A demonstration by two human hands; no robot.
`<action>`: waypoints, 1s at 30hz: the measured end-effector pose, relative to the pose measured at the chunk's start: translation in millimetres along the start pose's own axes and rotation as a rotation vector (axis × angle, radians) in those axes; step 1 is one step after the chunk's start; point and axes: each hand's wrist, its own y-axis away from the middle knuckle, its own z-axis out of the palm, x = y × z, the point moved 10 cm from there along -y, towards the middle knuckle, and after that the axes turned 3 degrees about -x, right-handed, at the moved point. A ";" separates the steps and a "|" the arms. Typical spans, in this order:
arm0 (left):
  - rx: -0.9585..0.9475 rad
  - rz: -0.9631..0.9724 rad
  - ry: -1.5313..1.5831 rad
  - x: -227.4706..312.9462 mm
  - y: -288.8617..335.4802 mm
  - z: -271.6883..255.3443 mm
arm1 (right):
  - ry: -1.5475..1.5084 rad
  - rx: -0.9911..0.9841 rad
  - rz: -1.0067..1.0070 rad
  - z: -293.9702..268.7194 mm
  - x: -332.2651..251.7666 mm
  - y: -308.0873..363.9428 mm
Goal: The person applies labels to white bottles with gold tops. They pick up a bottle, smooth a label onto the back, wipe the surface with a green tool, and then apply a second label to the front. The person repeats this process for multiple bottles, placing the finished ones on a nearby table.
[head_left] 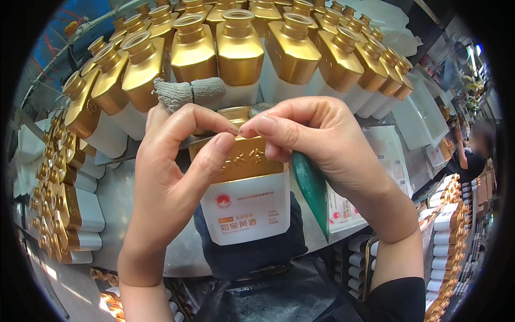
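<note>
Your left hand (171, 161) curls with thumb and index narrowly apart; your right hand (316, 129) brings its fingertips close together beside it. I can't tell whether either grips something small. Below them sits a gold-shouldered white bottle (247, 206) against dark cloth (257, 257); similar bottles (240, 45) crowd the worktop (113, 209) beyond.

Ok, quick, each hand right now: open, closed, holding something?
Left hand: curled; can't tell if it grips anything.
Right hand: closed in a pinch, any contents too small to tell; green piece beneath, grip on it unclear.
</note>
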 end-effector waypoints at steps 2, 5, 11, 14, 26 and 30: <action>0.023 -0.053 -0.007 -8.6 -0.9 -6.5 | 0.042 0.028 -0.005 1.1 -1.2 -2.3; 0.000 -0.041 -0.105 -14.6 -2.6 -7.9 | 0.216 0.083 -0.064 -3.0 -5.2 -5.0; -0.001 -0.035 -0.304 -20.6 -3.6 -10.3 | 0.769 0.133 -0.148 -3.5 -16.3 -15.2; 0.001 -0.009 -0.370 -19.3 -6.6 -14.0 | 0.843 0.133 -0.110 -5.1 -13.9 -19.9; -0.310 -0.091 0.014 -42.4 -33.9 18.1 | 0.873 0.056 -0.082 -10.0 -14.6 -30.7; -0.378 -0.152 0.083 -47.7 -36.2 22.2 | 0.858 0.034 -0.042 -9.9 -11.6 -32.1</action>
